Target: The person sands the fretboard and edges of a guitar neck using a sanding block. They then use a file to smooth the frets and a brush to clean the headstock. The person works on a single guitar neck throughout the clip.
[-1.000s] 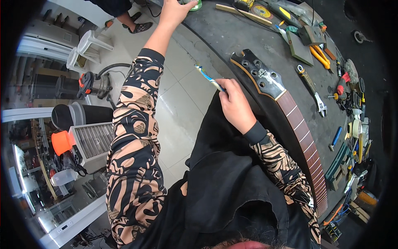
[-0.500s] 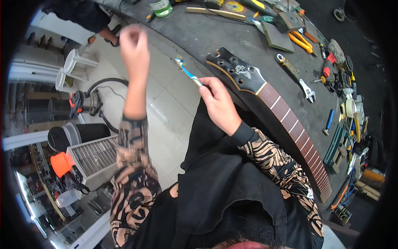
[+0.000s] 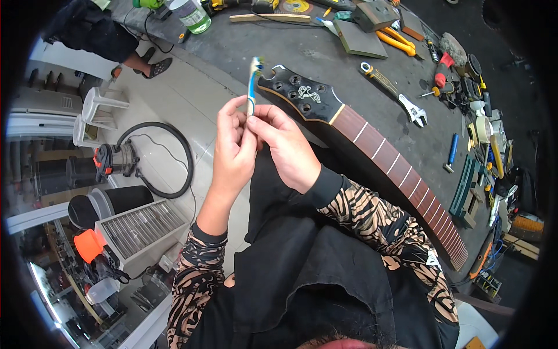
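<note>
Just left of the guitar headstock, a blue and white toothbrush [image 3: 251,87] stands nearly upright, bristle end away from me. My right hand [image 3: 288,148] pinches its handle between thumb and fingers. Against the same handle, my left hand [image 3: 234,148] closes its fingertips from the other side; the lower end of the handle is hidden between the hands. A guitar neck [image 3: 401,174] lies along the near edge of the bench, its black headstock [image 3: 302,93] beside my right hand. The headstock has bare tuner holes and a pale inlay.
On the dark workbench [image 3: 331,58] lie an adjustable wrench [image 3: 398,96], orange-handled pliers [image 3: 398,42], a flat grey block [image 3: 360,39] and a blue-handled hammer [image 3: 452,152]. A jar with green liquid [image 3: 190,14] stands farther off. Left are a vacuum [image 3: 116,158] and another person's legs [image 3: 136,58].
My left hand has come down from the far left to meet the right at the toothbrush. The toothbrush has turned more upright, and my right hand has shifted left in the view.
</note>
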A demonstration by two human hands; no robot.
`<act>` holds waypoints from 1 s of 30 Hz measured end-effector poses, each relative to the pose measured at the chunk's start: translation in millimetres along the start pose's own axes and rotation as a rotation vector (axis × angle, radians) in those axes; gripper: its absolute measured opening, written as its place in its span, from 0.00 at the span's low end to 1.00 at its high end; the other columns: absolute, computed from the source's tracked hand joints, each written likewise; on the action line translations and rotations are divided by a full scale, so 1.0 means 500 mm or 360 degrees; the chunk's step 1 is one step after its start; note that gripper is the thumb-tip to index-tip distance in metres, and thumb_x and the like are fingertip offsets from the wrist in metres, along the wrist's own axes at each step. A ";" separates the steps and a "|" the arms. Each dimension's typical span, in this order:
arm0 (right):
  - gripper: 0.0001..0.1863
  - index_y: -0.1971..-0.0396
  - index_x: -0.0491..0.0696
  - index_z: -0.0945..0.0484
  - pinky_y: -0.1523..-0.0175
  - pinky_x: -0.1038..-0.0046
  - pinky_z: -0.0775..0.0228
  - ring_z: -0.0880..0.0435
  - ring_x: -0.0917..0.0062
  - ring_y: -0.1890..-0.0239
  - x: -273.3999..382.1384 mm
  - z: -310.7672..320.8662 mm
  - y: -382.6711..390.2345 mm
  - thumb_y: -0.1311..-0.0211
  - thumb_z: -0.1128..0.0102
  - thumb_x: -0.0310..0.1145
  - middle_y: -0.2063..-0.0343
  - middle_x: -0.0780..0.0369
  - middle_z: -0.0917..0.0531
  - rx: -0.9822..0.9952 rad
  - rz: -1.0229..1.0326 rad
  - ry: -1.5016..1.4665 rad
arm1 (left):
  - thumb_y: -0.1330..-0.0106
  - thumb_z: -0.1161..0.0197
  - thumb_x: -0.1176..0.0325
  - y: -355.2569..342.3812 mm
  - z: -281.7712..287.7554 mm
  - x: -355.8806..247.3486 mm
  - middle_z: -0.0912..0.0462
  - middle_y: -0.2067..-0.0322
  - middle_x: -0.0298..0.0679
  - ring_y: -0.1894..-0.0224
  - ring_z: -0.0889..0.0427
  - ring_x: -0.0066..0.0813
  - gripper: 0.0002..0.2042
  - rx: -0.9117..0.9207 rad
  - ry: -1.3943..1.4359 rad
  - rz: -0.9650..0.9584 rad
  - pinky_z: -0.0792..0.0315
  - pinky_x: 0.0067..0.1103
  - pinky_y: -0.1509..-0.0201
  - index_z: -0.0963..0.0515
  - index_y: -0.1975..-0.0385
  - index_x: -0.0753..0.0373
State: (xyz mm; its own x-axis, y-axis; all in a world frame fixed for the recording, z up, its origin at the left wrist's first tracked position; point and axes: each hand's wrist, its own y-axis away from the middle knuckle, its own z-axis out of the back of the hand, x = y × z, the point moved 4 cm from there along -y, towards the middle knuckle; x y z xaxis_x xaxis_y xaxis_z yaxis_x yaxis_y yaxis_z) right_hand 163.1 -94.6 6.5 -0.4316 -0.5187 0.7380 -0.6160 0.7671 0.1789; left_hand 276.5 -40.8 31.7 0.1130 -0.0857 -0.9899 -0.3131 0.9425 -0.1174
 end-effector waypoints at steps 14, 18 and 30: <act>0.39 0.26 0.47 0.22 0.22 0.49 0.34 0.21 0.51 0.29 0.319 0.110 0.239 0.37 0.18 0.34 0.34 0.54 0.18 -0.0285 0.0809 0.2842 | 0.21 0.28 0.70 -0.015 -0.036 -0.056 0.10 0.66 0.43 0.67 0.10 0.48 0.10 0.0161 -0.1323 -0.0391 0.19 0.35 0.64 0.09 0.45 0.58; 0.44 0.21 0.41 0.28 0.20 0.51 0.36 0.22 0.53 0.28 0.303 0.149 0.226 0.31 0.20 0.44 0.33 0.52 0.19 -0.0257 0.0588 0.3040 | 0.21 0.28 0.71 -0.037 -0.054 -0.058 0.09 0.65 0.44 0.68 0.10 0.46 0.09 0.0193 -0.1162 -0.0352 0.19 0.36 0.65 0.09 0.46 0.57; 0.44 0.20 0.40 0.29 0.22 0.54 0.29 0.17 0.53 0.31 0.276 0.171 0.211 0.30 0.20 0.41 0.36 0.48 0.15 -0.0301 0.0545 0.3032 | 0.23 0.29 0.80 -0.018 -0.053 -0.071 0.08 0.62 0.48 0.63 0.07 0.36 0.12 0.0432 -0.1236 -0.0335 0.17 0.26 0.53 0.10 0.43 0.66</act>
State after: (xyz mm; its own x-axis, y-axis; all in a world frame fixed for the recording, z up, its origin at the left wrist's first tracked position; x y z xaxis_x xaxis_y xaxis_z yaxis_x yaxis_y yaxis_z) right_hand -17.8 -117.8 71.6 0.7477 0.5616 0.3542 -0.5505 0.8226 -0.1421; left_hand 250.3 -55.0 65.9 0.7899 -0.1156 -0.6023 0.0130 0.9850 -0.1719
